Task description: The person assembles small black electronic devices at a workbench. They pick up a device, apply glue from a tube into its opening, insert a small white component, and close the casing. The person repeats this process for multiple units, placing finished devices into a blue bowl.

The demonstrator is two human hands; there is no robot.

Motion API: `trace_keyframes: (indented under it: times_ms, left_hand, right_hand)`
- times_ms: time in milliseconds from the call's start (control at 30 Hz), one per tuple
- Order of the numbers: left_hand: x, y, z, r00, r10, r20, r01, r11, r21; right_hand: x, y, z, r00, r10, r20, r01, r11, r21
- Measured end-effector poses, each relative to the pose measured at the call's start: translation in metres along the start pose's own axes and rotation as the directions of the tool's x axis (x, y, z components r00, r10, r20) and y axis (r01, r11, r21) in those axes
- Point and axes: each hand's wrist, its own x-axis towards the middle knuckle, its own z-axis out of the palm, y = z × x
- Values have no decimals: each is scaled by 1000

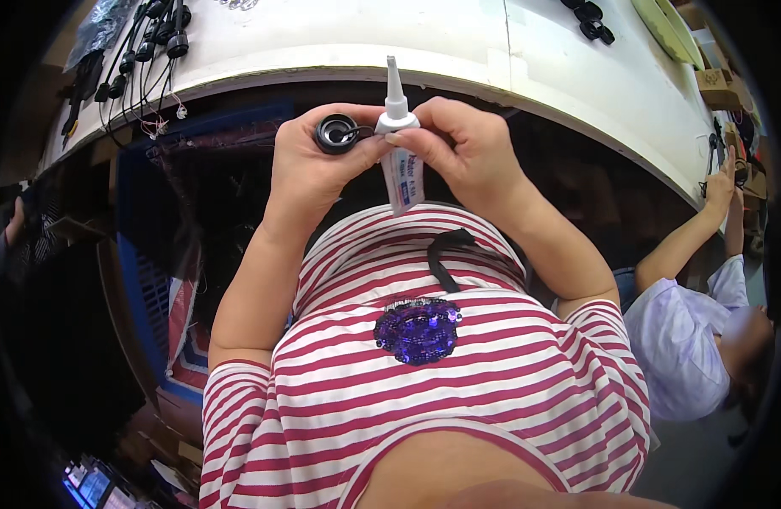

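An assembly workshop: white workbench (458, 51) strewn with black wired parts (149, 42).

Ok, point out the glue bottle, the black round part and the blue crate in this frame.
glue bottle (401, 180): head view, on its labelled white body.
black round part (335, 133): head view, on its ring-shaped rim.
blue crate (133, 280): head view, on its blue side wall.

Glue bottle (401, 174) label partly finger-covered
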Motion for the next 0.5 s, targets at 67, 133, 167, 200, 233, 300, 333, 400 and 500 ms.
trace_keyframes:
  times_ms: [67,133,167,200,233,300,333,400,500]
  left_hand:
    - [-3,0,0,999,-50,4,50,998,-34]
    - [-5,0,1,993,-114,7,114,993,-42]
    - [-5,0,1,988,-154,17,154,987,-42]
    - [-4,0,3,984,-172,36,174,983,-61]
    - [-3,0,3,980,-192,56,197,977,-80]
    - [-3,-1,5,981,-184,69,189,979,-76]
    - [-3,-1,5,980,-183,77,188,979,-74]
    - [-3,-1,6,980,-176,90,181,982,-57]
    - [-4,-1,6,982,-162,101,166,986,-29]
  right_hand:
    - [-4,2,6,996,-75,-41,72,995,-70]
    - [-6,5,9,995,-92,-48,86,991,-105]
    - [-8,6,10,992,-113,-54,107,990,-97]
    - [-9,7,9,992,-115,-54,110,990,-88]
    - [-10,7,9,991,-121,-58,116,990,-82]
    - [-12,8,9,987,-143,-78,140,989,-51]
    - [-13,7,9,986,-148,-72,146,989,-38]
    - [-16,7,9,985,-152,-86,151,988,-17]
    - [-17,6,10,984,-160,-83,162,987,13]
